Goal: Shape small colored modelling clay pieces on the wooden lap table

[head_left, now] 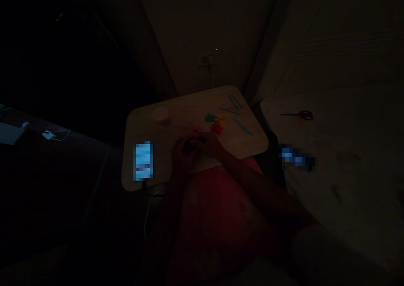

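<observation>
Left of the coloured lumps [217,128], our left hand's [180,154] fingers curl round what seems a dark lump [189,146]; our right hand [208,142], nearer the coloured lumps, grips it too. Probably soft and light, it wants gentle holding by its sides.

1. Very dim throughout; the far left is nearly black.
2. Brightest is a glowing screen [143,161], pixelated, at the tabletop's [186,104] near left; another pixelated bluish glow [296,158] shows to the right.
3. The fingers [202,143] sit in deep shadow, their outlines murky.
4. Fine detail is soft everywhere.
</observation>
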Action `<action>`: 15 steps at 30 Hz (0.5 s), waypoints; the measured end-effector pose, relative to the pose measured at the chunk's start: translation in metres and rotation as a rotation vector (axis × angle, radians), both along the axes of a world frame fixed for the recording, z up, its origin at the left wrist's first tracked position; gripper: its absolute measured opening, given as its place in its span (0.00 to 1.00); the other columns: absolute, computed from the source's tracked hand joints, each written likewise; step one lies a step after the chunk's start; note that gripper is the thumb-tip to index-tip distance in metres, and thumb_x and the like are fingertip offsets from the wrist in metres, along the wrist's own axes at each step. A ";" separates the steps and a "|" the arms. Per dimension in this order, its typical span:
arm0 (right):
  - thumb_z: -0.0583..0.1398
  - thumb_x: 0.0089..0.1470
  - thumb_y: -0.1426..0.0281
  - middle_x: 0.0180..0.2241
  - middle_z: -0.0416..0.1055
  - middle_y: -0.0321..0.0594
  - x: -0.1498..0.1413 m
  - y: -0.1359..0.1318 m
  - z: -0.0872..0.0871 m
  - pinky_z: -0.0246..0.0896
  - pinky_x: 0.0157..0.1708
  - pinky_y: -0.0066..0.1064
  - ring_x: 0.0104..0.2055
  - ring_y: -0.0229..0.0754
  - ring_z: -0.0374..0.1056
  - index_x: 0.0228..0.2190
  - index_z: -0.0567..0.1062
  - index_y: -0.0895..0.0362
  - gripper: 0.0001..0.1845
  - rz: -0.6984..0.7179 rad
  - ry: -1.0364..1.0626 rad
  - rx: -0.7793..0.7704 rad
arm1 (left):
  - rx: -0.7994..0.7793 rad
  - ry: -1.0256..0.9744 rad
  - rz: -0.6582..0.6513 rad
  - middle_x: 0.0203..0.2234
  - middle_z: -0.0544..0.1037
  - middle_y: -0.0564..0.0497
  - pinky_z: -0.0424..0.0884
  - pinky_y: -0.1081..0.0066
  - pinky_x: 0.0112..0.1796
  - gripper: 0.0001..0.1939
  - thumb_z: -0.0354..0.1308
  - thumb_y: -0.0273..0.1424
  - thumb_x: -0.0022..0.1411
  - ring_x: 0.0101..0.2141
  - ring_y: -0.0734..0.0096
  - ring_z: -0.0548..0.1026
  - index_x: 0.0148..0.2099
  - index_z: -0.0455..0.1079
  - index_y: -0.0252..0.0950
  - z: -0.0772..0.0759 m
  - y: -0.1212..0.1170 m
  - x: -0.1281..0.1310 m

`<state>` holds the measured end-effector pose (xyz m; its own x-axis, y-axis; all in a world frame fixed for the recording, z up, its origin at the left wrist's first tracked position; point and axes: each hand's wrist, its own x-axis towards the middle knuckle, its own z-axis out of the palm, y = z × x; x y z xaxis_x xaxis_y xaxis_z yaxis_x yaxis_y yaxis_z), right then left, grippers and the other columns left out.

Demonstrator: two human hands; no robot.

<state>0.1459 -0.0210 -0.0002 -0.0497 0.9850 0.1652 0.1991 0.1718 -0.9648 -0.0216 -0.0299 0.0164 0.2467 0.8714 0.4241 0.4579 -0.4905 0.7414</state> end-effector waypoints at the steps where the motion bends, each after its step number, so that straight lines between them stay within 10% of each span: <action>1: 0.67 0.55 0.55 0.30 0.79 0.40 0.000 0.000 0.001 0.63 0.35 0.30 0.32 0.39 0.69 0.35 0.83 0.59 0.19 0.001 -0.022 -0.001 | 0.003 0.009 -0.002 0.46 0.81 0.45 0.76 0.60 0.50 0.20 0.67 0.32 0.60 0.47 0.57 0.80 0.55 0.76 0.38 0.000 0.000 0.000; 15: 0.65 0.56 0.54 0.28 0.75 0.39 0.002 -0.002 0.001 0.61 0.35 0.30 0.32 0.39 0.67 0.31 0.81 0.60 0.19 0.034 0.072 0.032 | 0.085 0.056 -0.011 0.45 0.82 0.44 0.76 0.60 0.50 0.19 0.65 0.34 0.63 0.46 0.58 0.80 0.55 0.77 0.37 0.006 -0.002 0.002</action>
<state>0.1474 -0.0227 0.0013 -0.0700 0.9771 0.2010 0.1227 0.2084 -0.9703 -0.0197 -0.0323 0.0219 0.2812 0.8299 0.4818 0.4916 -0.5558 0.6704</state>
